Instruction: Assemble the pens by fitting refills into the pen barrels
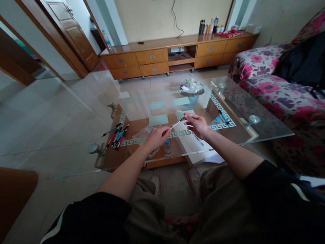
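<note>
Above the glass table, my left hand [158, 137] is closed, pinching the near end of a thin pale rod that looks like a pen refill [176, 124]. Its dark far end meets the fingertips of my right hand [196, 125], which is closed on it with thumb and forefinger. The rod slants up to the right between both hands. To the left on the glass lies a loose pile of red, blue and black pens [118, 136]. A few more pens [223, 117] lie at the right, near the patterned border.
The glass table [265, 133] has metal supports and a lower wooden shelf. Seen through it are a small plastic bottle [168, 148] and white sheets [187, 144]. Beyond stands a filled waste basket [191, 100]. A flowered sofa [267, 86] with a black bag is at the right.
</note>
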`<control>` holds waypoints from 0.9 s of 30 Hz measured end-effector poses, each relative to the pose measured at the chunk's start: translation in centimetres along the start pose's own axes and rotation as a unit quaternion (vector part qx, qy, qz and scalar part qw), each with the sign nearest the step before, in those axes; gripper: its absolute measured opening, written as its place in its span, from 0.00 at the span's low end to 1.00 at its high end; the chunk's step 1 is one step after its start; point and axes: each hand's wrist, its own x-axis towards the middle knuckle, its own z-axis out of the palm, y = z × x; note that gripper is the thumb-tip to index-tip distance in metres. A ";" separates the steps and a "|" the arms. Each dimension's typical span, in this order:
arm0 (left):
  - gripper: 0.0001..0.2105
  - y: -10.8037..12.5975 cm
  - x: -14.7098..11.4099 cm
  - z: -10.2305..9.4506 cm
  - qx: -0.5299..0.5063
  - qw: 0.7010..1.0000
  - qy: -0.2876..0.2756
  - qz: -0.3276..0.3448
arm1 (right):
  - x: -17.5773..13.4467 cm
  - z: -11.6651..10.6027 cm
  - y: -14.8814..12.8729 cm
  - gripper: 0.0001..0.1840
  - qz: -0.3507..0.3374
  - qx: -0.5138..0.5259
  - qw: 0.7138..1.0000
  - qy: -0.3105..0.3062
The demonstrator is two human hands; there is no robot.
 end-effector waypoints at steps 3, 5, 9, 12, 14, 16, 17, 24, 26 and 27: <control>0.15 0.0 0.0 0.0 -0.002 1.000 0.002 0.002 | 0.3 -0.2 0.0 0.23 -0.015 -0.009 1.000 0.018; 0.15 -0.1 0.0 0.0 -0.003 1.000 0.004 0.001 | 0.5 -0.4 0.1 0.23 -0.024 -0.005 0.999 0.026; 0.15 -0.3 0.0 0.1 -0.005 1.000 0.002 -0.007 | 1.2 -0.9 0.8 0.20 -0.051 -0.029 0.997 0.048; 0.15 -0.5 -0.1 0.1 -0.006 1.000 -0.012 -0.014 | 1.6 -1.6 1.5 0.16 -0.099 -0.172 0.979 0.037; 0.15 -0.6 -0.1 0.1 -0.003 1.000 -0.017 -0.019 | 1.6 -2.1 1.8 0.12 -0.152 -0.310 0.938 -0.003; 0.15 -0.6 -0.1 0.0 -0.002 1.000 -0.018 -0.023 | 1.6 -2.4 2.0 0.10 -0.182 -0.421 0.888 -0.043; 0.15 -0.6 -0.1 0.0 -0.003 1.000 -0.017 -0.024 | 1.6 -2.5 2.0 0.10 -0.184 -0.457 0.869 -0.051; 0.14 -0.5 -0.1 0.0 -0.011 1.000 -0.007 -0.017 | 1.7 -2.4 1.9 0.13 -0.202 -0.489 0.848 -0.019; 0.15 -0.4 0.0 0.0 -0.013 1.000 -0.009 -0.016 | 1.7 -2.4 1.8 0.14 -0.203 -0.487 0.849 -0.017; 0.15 -0.4 0.0 0.0 -0.013 1.000 -0.009 -0.016 | 1.6 -2.4 1.7 0.14 -0.202 -0.486 0.850 -0.013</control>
